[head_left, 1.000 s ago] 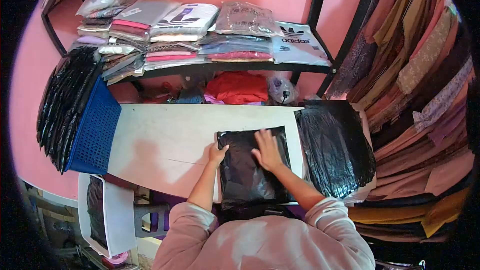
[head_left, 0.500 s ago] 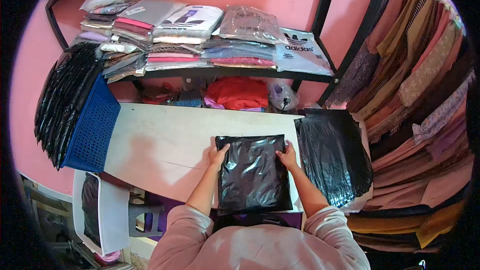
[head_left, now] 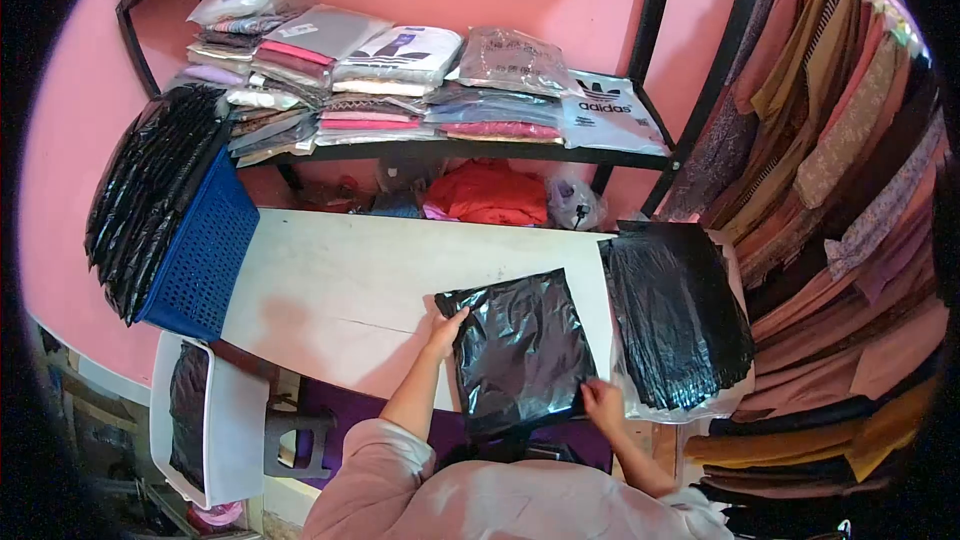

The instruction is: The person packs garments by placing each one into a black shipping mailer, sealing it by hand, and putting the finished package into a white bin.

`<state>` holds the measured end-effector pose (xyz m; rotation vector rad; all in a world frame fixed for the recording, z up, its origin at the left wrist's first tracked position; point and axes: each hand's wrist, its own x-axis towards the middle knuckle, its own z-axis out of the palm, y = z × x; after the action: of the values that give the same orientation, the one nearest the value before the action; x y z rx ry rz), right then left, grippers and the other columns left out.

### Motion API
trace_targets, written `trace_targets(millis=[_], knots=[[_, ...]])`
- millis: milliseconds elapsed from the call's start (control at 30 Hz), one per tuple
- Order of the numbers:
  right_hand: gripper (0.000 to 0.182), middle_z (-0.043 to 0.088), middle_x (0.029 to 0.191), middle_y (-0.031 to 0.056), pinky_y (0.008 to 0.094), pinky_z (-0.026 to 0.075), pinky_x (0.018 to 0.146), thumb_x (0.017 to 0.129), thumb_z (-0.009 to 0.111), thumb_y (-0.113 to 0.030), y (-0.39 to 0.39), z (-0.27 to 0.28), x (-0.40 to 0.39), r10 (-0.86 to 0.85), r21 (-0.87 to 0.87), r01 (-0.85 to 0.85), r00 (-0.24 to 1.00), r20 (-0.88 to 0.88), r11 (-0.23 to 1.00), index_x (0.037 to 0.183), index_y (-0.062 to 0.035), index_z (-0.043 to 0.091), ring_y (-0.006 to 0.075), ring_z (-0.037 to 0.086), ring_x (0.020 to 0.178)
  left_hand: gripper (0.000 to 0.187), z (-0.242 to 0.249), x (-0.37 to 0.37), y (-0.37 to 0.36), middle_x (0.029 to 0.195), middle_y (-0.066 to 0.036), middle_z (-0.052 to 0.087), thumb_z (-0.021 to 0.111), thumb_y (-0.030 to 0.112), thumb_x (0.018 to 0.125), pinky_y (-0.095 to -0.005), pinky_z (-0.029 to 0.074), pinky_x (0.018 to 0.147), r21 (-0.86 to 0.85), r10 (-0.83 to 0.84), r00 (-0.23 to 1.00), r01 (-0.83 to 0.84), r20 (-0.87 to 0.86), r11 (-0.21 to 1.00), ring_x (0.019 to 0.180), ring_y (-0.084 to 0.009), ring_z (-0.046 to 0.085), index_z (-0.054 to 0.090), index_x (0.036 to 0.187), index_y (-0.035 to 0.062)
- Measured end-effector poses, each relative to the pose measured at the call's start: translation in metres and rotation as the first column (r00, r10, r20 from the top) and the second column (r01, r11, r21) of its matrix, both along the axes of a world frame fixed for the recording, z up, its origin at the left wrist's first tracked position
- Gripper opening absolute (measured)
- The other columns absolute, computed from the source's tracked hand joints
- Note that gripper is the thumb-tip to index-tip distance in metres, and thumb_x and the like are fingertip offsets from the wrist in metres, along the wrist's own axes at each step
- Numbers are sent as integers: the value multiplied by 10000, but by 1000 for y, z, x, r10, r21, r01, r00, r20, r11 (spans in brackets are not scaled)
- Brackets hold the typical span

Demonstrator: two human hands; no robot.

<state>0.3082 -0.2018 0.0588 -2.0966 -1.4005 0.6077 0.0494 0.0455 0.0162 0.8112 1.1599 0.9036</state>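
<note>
A glossy black plastic mailing bag [head_left: 525, 350] is held tilted over the front edge of the white table [head_left: 330, 280]. My left hand [head_left: 448, 328] grips its upper left corner, thumb on top and fingers underneath. At the lower right corner, my right hand [head_left: 603, 403] is closed on the bag's edge. What is inside the bag is hidden. Just to the right lies a pile of flat black plastic bags [head_left: 675, 315], on a clear plastic sheet.
A blue basket [head_left: 205, 250] packed with black bags stands at the table's left end. Below it is a white bin [head_left: 235, 430]. Folded packaged clothes [head_left: 390, 90] fill the shelf behind. Hanging garments [head_left: 820, 140] crowd the right side.
My right hand has slid from the bag's upper right edge down to its lower right corner. The bag has turned slightly counterclockwise. My left hand keeps its corner. The view has shifted a little.
</note>
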Motion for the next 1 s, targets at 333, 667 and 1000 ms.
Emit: trace_targets(millis=[333,667,1000], knots=[[370,574,792,94,305,454,501,693,733,-171,-37,-35,-66,-439,-368,369,128,-890,854,946,-16,513,176,552,634,330,-9,-66,-94,957,-50,563,664,186,767,-341,460,734,-28,172,985,-173,-29,985,868,-178,544,504,1021,49],[319,598,973,113,423,439,815,771,591,-263,-37,22,-194,-328,-339,25,-200,-923,940,996,-39,557,285,553,916,266,55,-213,-186,898,-46,605,706,151,706,-306,467,702,-200,329,930,-295,166,934,792,-164,586,587,923,51],[213,612,878,120,392,502,704,740,590,-146,-6,52,-294,-198,-199,-59,18,-980,978,909,-18,572,268,597,779,257,104,-323,-238,871,-42,621,697,200,721,-289,460,688,-70,476,860,-472,183,879,775,-154,591,612,895,32]])
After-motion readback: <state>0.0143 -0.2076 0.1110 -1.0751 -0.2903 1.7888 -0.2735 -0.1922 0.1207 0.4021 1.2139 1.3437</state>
